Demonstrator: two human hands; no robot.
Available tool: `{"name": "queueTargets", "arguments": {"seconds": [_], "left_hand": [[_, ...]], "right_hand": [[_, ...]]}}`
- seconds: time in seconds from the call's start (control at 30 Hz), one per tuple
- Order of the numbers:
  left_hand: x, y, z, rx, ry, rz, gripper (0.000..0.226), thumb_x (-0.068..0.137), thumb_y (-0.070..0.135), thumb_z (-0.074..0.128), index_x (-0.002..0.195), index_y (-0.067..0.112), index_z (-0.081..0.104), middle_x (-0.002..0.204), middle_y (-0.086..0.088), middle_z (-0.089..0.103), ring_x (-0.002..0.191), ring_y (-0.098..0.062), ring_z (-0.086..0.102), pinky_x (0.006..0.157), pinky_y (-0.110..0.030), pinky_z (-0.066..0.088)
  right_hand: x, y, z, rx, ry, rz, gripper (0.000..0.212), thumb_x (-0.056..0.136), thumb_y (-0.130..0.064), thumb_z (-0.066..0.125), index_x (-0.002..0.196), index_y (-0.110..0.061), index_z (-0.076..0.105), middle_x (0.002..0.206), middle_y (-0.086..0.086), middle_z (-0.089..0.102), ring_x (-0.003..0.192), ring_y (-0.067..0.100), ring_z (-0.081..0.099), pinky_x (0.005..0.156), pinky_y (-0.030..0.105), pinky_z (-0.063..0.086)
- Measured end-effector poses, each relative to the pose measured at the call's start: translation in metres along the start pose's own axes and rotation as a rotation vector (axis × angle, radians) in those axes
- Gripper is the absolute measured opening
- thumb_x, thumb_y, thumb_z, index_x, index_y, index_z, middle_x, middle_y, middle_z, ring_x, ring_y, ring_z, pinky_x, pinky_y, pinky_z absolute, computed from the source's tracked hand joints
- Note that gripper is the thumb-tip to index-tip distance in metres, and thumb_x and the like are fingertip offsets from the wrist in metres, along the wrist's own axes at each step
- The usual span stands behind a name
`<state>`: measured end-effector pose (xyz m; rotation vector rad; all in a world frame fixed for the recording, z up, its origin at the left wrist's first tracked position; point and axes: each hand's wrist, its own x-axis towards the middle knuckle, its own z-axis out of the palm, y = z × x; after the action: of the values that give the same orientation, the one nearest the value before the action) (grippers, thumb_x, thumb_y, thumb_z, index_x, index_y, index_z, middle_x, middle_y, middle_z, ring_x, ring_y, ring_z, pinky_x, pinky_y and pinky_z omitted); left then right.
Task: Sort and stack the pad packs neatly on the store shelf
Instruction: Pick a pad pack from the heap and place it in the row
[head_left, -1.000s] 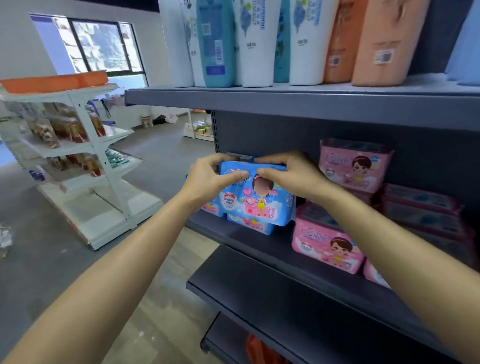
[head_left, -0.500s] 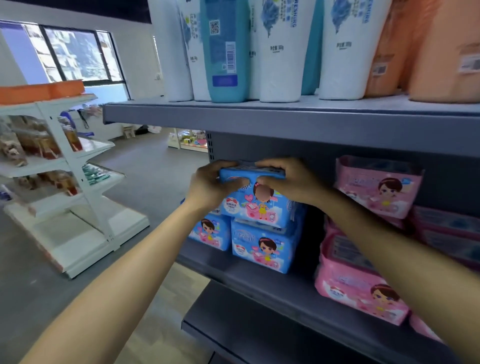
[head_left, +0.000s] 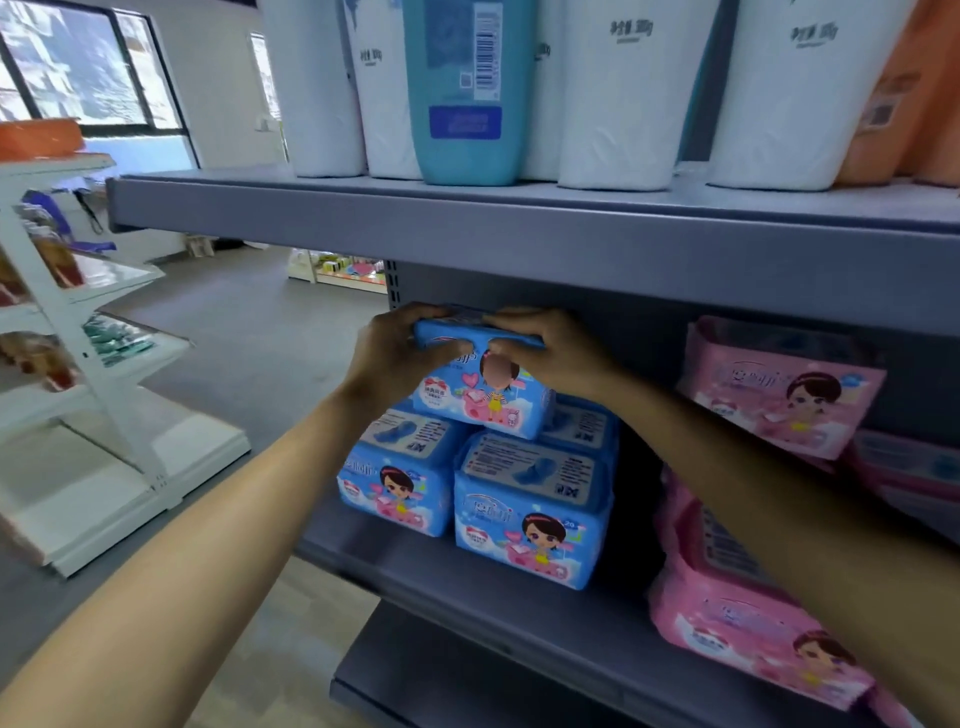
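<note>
A blue pad pack (head_left: 480, 397) with a cartoon girl sits on top of two other blue packs, one at the left (head_left: 397, 480) and one at the right (head_left: 530, 512), on the grey shelf (head_left: 467, 587). My left hand (head_left: 395, 356) grips the top pack's left upper edge, thumb in front. At the pack's right upper edge my right hand (head_left: 558, 353) grips it the same way. Pink pad packs stand to the right, one leaning high (head_left: 779, 387) and one low at the front (head_left: 748, 629).
The shelf above (head_left: 519, 234) hangs low over my hands and carries tall white, teal and orange packs (head_left: 462, 88). A lower grey shelf (head_left: 441, 691) juts out below. White display racks (head_left: 78, 364) stand across the aisle at the left.
The view has moved closer to the shelf. Both hands have kept their grip on the top blue pack, which now rests further back on the two blue packs under it.
</note>
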<state>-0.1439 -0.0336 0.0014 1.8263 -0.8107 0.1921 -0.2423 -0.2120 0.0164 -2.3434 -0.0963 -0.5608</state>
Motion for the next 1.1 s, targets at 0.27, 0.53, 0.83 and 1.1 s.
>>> {"name": "queueTargets", "arguments": {"seconds": [0.27,0.53,0.83,1.1], "left_hand": [[0.040,-0.028,-0.018,-0.044,-0.027,0.009,0.031,0.071,0.025,0.083,0.098,0.028,0.069,0.097,0.000,0.073,0.084,-0.015,0.071,0.078,-0.040,0.060],[0.069,-0.054,-0.023,-0.021,-0.092,0.068,0.027,0.073,0.026,0.081,0.092,0.035,0.063,0.095,0.006,0.070,0.085,-0.016,0.071,0.072,-0.034,0.060],[0.091,-0.079,-0.012,0.042,-0.108,0.084,0.042,0.071,0.040,0.080,0.108,0.025,0.068,0.095,0.010,0.067,0.072,0.001,0.064,0.055,-0.006,0.046],[0.103,-0.087,-0.012,0.037,-0.130,0.101,0.034,0.077,0.038,0.077,0.107,0.026,0.066,0.095,0.010,0.066,0.081,-0.011,0.068,0.064,-0.021,0.055]], "right_hand": [[0.029,-0.012,0.025,-0.113,0.112,0.008,0.035,0.094,-0.017,0.056,0.129,-0.010,0.058,0.135,0.005,0.056,0.125,0.018,0.050,0.103,0.019,0.034],[0.047,-0.013,0.048,-0.319,0.215,0.048,0.038,0.094,-0.022,0.057,0.132,-0.015,0.055,0.135,0.006,0.056,0.124,0.024,0.050,0.097,0.020,0.035],[0.058,0.007,0.050,-0.371,0.169,0.184,0.060,0.083,-0.025,0.072,0.137,-0.016,0.049,0.139,0.003,0.050,0.124,0.017,0.047,0.091,0.017,0.030],[0.072,0.010,0.056,-0.435,0.203,0.229,0.060,0.085,-0.026,0.069,0.139,-0.013,0.047,0.140,0.008,0.049,0.128,0.028,0.044,0.098,0.028,0.032]]}}
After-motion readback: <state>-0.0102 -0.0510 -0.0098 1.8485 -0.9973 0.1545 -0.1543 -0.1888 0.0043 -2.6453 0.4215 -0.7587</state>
